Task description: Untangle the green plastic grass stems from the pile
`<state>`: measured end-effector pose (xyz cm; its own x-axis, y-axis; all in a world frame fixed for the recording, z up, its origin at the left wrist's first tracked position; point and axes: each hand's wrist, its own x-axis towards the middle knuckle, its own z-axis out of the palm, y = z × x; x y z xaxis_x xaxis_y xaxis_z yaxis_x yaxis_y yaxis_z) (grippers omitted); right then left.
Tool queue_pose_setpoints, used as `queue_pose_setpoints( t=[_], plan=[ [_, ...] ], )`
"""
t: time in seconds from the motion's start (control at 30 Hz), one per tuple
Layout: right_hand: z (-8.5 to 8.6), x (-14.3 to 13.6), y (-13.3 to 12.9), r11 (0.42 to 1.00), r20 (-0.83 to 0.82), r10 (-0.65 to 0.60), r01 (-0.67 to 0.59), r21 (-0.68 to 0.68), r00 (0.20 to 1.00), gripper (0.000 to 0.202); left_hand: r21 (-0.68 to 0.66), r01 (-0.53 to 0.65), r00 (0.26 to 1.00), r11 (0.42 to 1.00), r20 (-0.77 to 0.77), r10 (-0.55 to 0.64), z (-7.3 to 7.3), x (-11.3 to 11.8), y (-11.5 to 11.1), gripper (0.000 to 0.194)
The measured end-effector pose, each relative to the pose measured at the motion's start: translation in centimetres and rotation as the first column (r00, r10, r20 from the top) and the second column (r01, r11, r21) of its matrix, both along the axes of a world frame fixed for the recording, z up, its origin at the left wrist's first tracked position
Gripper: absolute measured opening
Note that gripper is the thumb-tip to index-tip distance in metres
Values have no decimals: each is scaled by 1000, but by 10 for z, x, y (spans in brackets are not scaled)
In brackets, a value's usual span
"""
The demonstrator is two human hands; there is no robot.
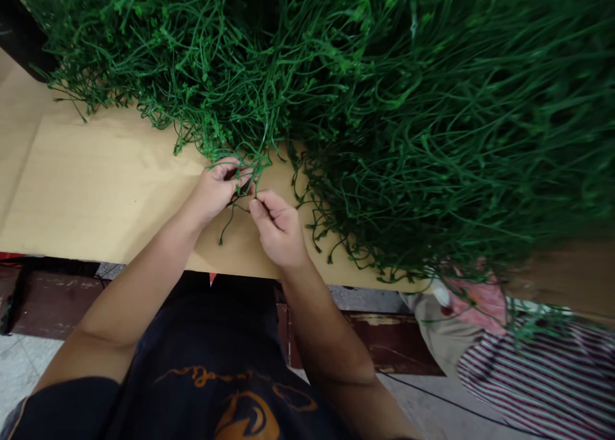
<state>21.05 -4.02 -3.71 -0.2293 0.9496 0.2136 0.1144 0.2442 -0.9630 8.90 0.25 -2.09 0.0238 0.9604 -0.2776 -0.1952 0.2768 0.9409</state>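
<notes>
Left hand near frame center, fingers curled, right hand just beside at lower right, thumb pressed against index finger, both forearms extending from lower frame corners, converging upward, elbows bent

tan tabletop | chipped maroon wood — below its edge | pale grey tiled floor

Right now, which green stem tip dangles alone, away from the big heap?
The tip below the left hand, between both wrists; the others gather by the fingers or around the green heap.
</notes>
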Motion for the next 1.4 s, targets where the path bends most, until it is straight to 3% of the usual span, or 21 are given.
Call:
queue_pose_setpoints(
  t=[0.17,0.33,0.5,0.6,0.73,0.87,1.03,1.23,1.4],
  plan=[
    [0,2,-8,989,-98,-4,-11,-148,995,37,-21,-12,998,1000,56,13,1,-2,-1,16],
    [-4,3,-14,961,-231,-98,32,-275,968,40,32,-3,1000,999,-1,3,-6,-1,0,20],
    [-9,6,-14,928,-250,-255,164,-334,934,35,240,57,962,969,-272,11,-26,-4,8,12],
    [-8,11,-13,901,-280,-374,275,-336,884,32,433,88,885,897,-447,129,-36,-8,10,10],
    [0,14,-17,900,-270,-393,307,-310,879,31,603,124,800,788,-531,280,-34,-11,4,15],
    [9,9,-13,937,-191,-290,237,-258,938,31,621,212,749,755,-599,283,-26,-11,-3,19],
    [14,7,10,927,-114,-372,361,-106,921,26,636,288,716,716,-639,280,-25,-13,-5,28],
    [12,7,24,929,-26,-365,366,45,930,22,621,339,664,706,-690,288,-27,-13,-5,23],
    [7,10,28,918,-110,-393,397,8,913,11,604,333,663,724,-696,276,-29,-12,-5,22]
  ],
)
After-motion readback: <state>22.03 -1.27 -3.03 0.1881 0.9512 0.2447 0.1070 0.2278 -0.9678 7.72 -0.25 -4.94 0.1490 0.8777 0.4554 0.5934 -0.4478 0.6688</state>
